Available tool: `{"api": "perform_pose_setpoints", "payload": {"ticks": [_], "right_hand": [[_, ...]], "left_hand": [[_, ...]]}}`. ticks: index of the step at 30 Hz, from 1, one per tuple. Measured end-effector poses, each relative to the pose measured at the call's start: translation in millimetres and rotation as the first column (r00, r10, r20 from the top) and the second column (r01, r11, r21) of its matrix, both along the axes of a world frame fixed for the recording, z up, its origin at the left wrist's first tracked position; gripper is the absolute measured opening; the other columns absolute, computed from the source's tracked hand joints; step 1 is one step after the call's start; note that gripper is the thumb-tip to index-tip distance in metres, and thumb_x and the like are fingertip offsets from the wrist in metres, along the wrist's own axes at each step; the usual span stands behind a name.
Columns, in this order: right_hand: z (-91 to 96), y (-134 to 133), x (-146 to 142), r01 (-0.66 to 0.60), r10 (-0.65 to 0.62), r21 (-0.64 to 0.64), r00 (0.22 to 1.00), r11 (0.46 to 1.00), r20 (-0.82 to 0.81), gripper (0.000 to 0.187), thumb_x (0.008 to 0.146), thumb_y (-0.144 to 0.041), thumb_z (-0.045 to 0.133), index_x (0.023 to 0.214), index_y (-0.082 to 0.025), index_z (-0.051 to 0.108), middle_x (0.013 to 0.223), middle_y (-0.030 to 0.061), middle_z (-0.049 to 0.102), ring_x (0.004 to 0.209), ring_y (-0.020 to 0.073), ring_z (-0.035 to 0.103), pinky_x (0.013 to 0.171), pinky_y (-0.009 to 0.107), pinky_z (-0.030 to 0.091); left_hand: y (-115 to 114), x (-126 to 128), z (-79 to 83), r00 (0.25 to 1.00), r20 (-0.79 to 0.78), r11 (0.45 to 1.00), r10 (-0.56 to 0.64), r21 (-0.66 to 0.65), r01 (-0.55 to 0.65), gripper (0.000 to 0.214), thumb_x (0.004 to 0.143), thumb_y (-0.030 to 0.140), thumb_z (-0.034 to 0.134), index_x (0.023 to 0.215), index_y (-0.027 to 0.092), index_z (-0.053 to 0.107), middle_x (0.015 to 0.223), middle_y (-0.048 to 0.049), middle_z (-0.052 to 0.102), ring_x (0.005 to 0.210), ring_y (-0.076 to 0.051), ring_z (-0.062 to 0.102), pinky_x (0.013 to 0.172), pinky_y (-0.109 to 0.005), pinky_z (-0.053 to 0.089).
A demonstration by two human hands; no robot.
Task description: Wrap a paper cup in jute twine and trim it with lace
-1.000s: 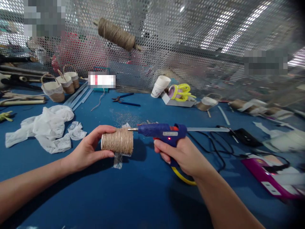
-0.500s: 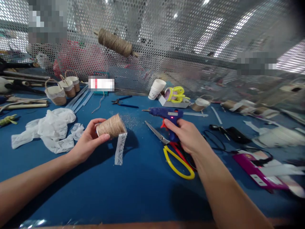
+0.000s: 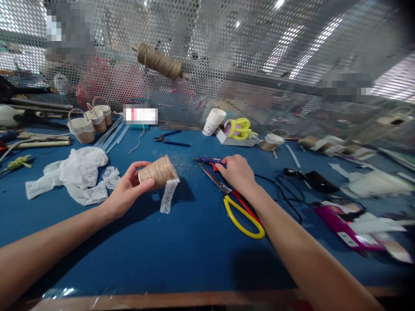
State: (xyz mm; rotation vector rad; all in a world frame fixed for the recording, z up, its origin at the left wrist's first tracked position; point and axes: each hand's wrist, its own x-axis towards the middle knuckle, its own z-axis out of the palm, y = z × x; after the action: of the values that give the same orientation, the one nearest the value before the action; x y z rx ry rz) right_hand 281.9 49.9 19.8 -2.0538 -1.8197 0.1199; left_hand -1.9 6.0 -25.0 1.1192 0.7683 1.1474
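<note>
My left hand is closed around a paper cup wrapped in brown twine, held tilted just above the blue table. A white lace strip hangs from the cup's wide end. My right hand rests on a blue glue gun, which lies low on the table with its nozzle pointing left; the fingers curl over its body. Scissors with yellow handles lie just in front of that hand, their blades reaching under it.
A perforated metal screen closes the back, with a twine spool on it. Small baskets, white lace cloth, pliers, stacked cups, black cable and a magenta box lie around. The table's edge is near.
My right hand drew the glue gun away from the cup, carried it right and back, and lowered it to the table by the scissors. My left hand tilted the cup.
</note>
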Motion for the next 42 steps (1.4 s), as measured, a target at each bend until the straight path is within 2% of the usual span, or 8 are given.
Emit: {"api": "perform_pose_setpoints", "payload": {"ticks": [3, 5, 10, 23, 27, 34, 37, 42], "right_hand": [[15.4, -30, -30, -0.29, 0.291, 0.032, 0.956, 0.956, -0.033, 0.025, 0.072, -0.02, 0.058, 0.097, -0.022, 0.061, 0.113, 0.0048, 0.06, 0.108, 0.0204, 0.053, 0.094, 0.033, 0.04], [21.8, -50, -50, -0.611, 0.623, 0.124, 0.772, 0.782, -0.127, 0.036, 0.074, -0.018, 0.056, 0.11, -0.02, 0.055, 0.118, 0.0066, 0.057, 0.112, 0.0192, 0.051, 0.098, 0.036, 0.038], [22.8, -70, -80, -0.742, 0.78, 0.279, 0.625, 0.61, -0.045, 0.024, 0.074, -0.01, 0.054, 0.097, -0.018, 0.055, 0.108, 0.0103, 0.06, 0.112, 0.0214, 0.048, 0.096, 0.042, 0.039], [19.0, -78, -89, -0.6, 0.644, 0.262, 0.752, 0.756, -0.137, 0.011, 0.074, -0.011, 0.054, 0.07, -0.019, 0.048, 0.085, 0.0074, 0.056, 0.089, 0.0203, 0.053, 0.078, 0.035, 0.043], [18.3, -77, -85, -0.549, 0.58, 0.228, 0.808, 0.804, -0.101, 0.012, 0.075, -0.01, 0.053, 0.069, -0.019, 0.048, 0.081, 0.0061, 0.056, 0.083, 0.0196, 0.053, 0.072, 0.034, 0.043], [15.6, -78, -77, -0.583, 0.594, 0.13, 0.802, 0.802, -0.063, 0.013, 0.076, -0.009, 0.053, 0.069, -0.019, 0.049, 0.08, 0.0063, 0.058, 0.084, 0.0207, 0.05, 0.074, 0.036, 0.043], [16.7, -80, -75, -0.612, 0.62, 0.101, 0.778, 0.784, -0.103, 0.013, 0.075, -0.008, 0.055, 0.07, -0.019, 0.049, 0.081, 0.0056, 0.058, 0.084, 0.0199, 0.05, 0.075, 0.036, 0.043], [20.3, -83, -74, -0.664, 0.66, 0.051, 0.728, 0.746, -0.187, 0.011, 0.075, -0.009, 0.055, 0.073, -0.019, 0.052, 0.084, 0.0049, 0.056, 0.085, 0.0187, 0.05, 0.077, 0.036, 0.043]], "left_hand": [[-1, 1, 1.9, 0.999, 0.029, 1.0, -0.021, -0.019, 0.022, 0.046, 0.068, 0.036, 0.07, 0.105, 0.022, 0.046, 0.096, -0.0017, 0.058, 0.081, -0.014, 0.057, 0.073, -0.026, 0.047], [-3, 2, 3.9, 0.998, 0.059, 0.999, -0.037, -0.033, 0.039, 0.047, 0.066, 0.038, 0.071, 0.102, 0.022, 0.046, 0.098, -0.0017, 0.058, 0.083, -0.014, 0.057, 0.073, -0.027, 0.047], [-7, 4, 7.5, 0.981, 0.144, 0.989, -0.133, -0.049, 0.142, 0.045, 0.067, 0.036, 0.072, 0.103, 0.023, 0.048, 0.097, -0.0015, 0.058, 0.083, -0.014, 0.057, 0.073, -0.026, 0.048], [-20, 11, 14.4, 0.888, 0.252, 0.867, -0.384, -0.233, 0.44, 0.053, 0.074, 0.051, 0.062, 0.115, 0.024, 0.042, 0.101, -0.0068, 0.058, 0.073, -0.017, 0.062, 0.07, -0.035, 0.048], [-26, 11, 21.4, 0.94, 0.058, 0.885, -0.335, -0.323, 0.335, 0.073, 0.066, 0.041, 0.072, 0.123, 0.024, 0.031, 0.09, -0.0039, 0.057, 0.056, -0.01, 0.054, 0.056, -0.027, 0.043], [-24, 1, 29.4, 0.799, -0.591, 0.951, -0.11, 0.17, 0.257, 0.052, 0.062, 0.023, 0.072, 0.11, 0.024, 0.052, 0.08, 0.0027, 0.052, 0.057, -0.009, 0.048, 0.053, -0.021, 0.038], [-21, -2, 36.8, 0.746, -0.666, 0.893, 0.007, 0.34, 0.295, 0.021, 0.068, 0.021, 0.065, 0.089, 0.02, 0.064, 0.07, 0.0013, 0.055, 0.06, -0.012, 0.05, 0.053, -0.021, 0.038], [-15, -5, 53.9, 0.775, -0.628, 0.915, -0.073, 0.267, 0.303, 0.016, 0.077, 0.03, 0.058, 0.073, 0.016, 0.064, 0.059, 0.0021, 0.053, 0.052, -0.009, 0.044, 0.047, -0.019, 0.033]]}}
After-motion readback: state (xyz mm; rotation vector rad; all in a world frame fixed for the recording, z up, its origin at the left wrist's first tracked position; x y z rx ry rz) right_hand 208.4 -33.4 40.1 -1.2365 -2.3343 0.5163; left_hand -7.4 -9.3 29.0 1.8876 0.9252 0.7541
